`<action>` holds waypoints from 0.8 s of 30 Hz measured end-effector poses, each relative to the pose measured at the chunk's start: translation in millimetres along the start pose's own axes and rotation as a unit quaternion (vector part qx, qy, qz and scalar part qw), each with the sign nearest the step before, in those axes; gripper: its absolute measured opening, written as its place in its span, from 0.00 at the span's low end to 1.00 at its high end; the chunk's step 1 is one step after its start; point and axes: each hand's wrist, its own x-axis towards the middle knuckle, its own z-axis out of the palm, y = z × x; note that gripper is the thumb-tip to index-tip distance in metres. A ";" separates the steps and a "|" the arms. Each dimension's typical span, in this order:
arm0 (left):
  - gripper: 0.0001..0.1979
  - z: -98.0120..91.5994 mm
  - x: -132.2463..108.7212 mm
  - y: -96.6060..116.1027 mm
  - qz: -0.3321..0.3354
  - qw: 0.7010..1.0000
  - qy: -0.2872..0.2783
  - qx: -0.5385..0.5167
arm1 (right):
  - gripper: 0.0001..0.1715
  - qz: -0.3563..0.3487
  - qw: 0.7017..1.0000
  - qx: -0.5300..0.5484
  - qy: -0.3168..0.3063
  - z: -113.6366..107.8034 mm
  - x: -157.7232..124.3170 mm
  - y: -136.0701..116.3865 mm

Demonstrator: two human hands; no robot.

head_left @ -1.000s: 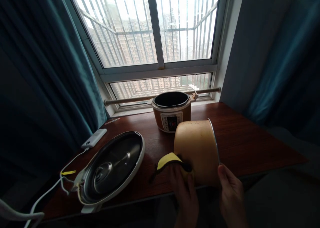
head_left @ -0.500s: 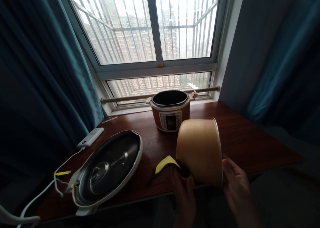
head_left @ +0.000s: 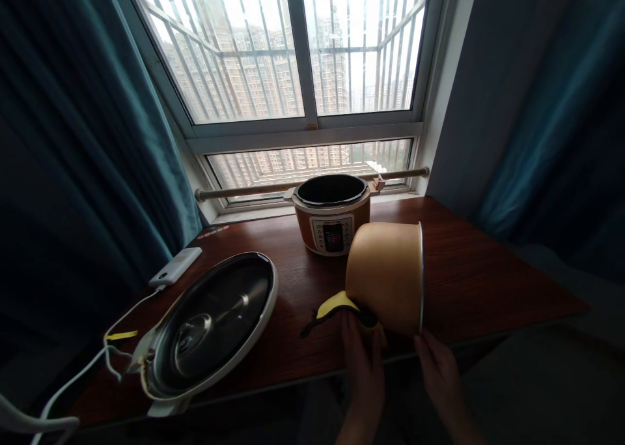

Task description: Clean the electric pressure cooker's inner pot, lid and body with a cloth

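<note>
A golden-brown inner pot (head_left: 383, 275) lies tipped on its side near the table's front edge, its metal rim facing right. My right hand (head_left: 439, 373) pinches the lower part of that rim. In my left hand (head_left: 361, 367) is a yellow cloth with dark edging (head_left: 336, 303), pressed against the lower left of the pot; part of the cloth is hidden by my fingers. Behind the pot, the rice cooker body (head_left: 332, 217) stands upright with its top uncovered and its control panel facing me. The pot's inside is turned away from view.
On the left a big round lid (head_left: 215, 321) lies with its dark inner side up. Beyond it are a white power bank (head_left: 176, 267) and a white cable (head_left: 92, 367) with a yellow tag (head_left: 121, 335). A window and a horizontal rod (head_left: 254, 189) are behind the wooden table (head_left: 469, 256).
The pot has turned slightly and risen a little in view. My right hand has shifted down and left along the rim. My left hand and the cloth have moved slightly right.
</note>
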 end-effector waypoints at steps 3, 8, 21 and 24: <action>0.23 4.3 -0.9 -0.1 0.077 0.994 -0.022 0.074 | 0.25 0.005 1.000 0.000 0.014 1.0 4.8 -2.9; 0.19 3.5 -3.4 -4.3 0.187 0.970 -0.120 0.096 | 0.27 0.044 0.998 0.038 -0.005 -0.2 9.2 -17.1; 0.33 -6.7 23.4 3.9 -0.064 0.979 -0.058 -0.183 | 0.27 0.064 0.995 0.073 -0.005 -1.1 12.1 -34.3; 0.35 -7.1 22.4 3.4 -0.079 0.965 -0.069 -0.239 | 0.25 -0.036 0.992 0.081 0.095 -7.8 -5.4 -65.3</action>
